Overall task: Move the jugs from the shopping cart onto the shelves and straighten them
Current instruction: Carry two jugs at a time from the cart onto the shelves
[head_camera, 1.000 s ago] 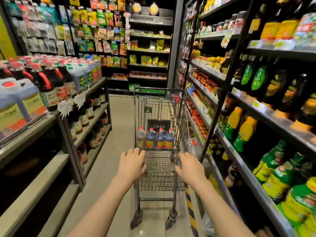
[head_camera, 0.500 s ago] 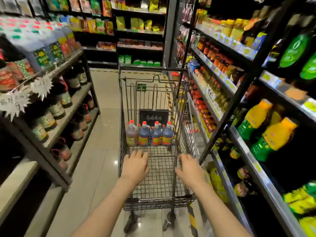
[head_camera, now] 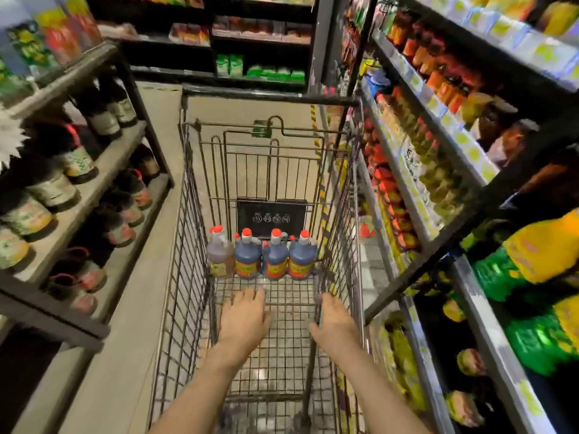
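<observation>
The wire shopping cart (head_camera: 269, 98) stands in the aisle straight ahead of me. Several red-capped jugs stand upright in a row at its far end: one pale amber jug (head_camera: 220, 255) on the left and dark jugs (head_camera: 275, 261) beside it. My left hand (head_camera: 244, 319) lies at the cart's near end with its fingers stretched forward and nothing in it. My right hand (head_camera: 335, 321) is at the near right corner, thumb and fingers curled on a cart bar. Both hands are well short of the jugs.
Grey shelves (head_camera: 103, 170) on the left carry dark jugs with red handles, with bare gaps on the boards. Dark shelving (head_camera: 438, 245) with yellow and green bottles and red jars runs close along the cart's right side. Floor (head_camera: 156, 151) shows left of the cart.
My view has tipped down over the cart, which looks closer. My left hand's fingers have uncurled from the handle and stretched forward. The jugs have stayed at the far end.
</observation>
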Tool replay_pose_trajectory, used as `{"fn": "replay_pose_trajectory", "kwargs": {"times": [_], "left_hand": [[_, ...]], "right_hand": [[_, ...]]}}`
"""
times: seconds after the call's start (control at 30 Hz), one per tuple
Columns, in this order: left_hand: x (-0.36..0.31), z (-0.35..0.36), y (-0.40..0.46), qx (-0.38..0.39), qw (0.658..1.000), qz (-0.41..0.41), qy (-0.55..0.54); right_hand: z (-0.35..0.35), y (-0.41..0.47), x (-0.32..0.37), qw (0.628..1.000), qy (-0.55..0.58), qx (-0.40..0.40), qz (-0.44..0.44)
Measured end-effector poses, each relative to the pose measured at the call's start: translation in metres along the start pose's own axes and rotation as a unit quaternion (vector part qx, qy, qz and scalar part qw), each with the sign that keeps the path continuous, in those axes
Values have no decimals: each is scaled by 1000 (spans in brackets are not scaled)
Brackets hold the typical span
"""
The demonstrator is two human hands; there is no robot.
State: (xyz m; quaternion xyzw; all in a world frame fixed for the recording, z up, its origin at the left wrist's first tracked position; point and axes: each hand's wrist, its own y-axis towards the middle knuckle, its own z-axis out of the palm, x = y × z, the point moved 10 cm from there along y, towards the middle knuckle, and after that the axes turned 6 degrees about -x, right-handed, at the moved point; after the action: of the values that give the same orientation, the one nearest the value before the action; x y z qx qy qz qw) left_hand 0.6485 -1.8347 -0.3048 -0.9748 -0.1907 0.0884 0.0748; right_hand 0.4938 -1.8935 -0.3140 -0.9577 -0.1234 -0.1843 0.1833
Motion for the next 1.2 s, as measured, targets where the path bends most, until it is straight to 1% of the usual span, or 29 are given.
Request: {"fn": "replay_pose_trajectory", "kwargs": {"times": [0.13,0.27,0.33,0.43,0.53,0.57,0.63,0.73,0.8,0.83,0.9,0.97,1.07,1.2], "left_hand": [[7,31,39,-1,999,-17,-33],[24,81,86,9,998,-38,-56],[32,109,113,7,997,-42,-58],[40,143,138,-5,992,-62,-112],[46,178,168,-48,967,-71,-241],[49,187,177,-59,956,-85,-275],[52,200,192,-72,940,-117,-313],[53,214,215,-118,925,-147,-331],[54,226,224,-147,912,-160,-348],[56,230,229,-164,903,-166,-361],[56,237,234,-166,882,-187,-400],[56,242,237,-194,863,-183,-429],[54,246,238,-226,849,-188,-439],[51,244,242,-245,844,-203,-431]], "right_hand": [[27,44,-8,1000,16,6,14],[63,98,-22,997,45,3,62],[91,128,-31,996,45,14,82],[120,160,-47,990,71,11,118],[150,195,-67,980,132,-6,150],[158,205,-72,977,147,-8,154],[170,223,-80,976,159,-12,151],[183,251,-87,968,202,-20,148],[185,269,-89,958,247,-50,139],[185,276,-91,951,270,-66,137],[186,290,-92,938,311,-76,131],[190,305,-95,930,337,-85,122],[199,315,-104,914,365,-125,128],[220,319,-119,903,384,-137,134]]}}
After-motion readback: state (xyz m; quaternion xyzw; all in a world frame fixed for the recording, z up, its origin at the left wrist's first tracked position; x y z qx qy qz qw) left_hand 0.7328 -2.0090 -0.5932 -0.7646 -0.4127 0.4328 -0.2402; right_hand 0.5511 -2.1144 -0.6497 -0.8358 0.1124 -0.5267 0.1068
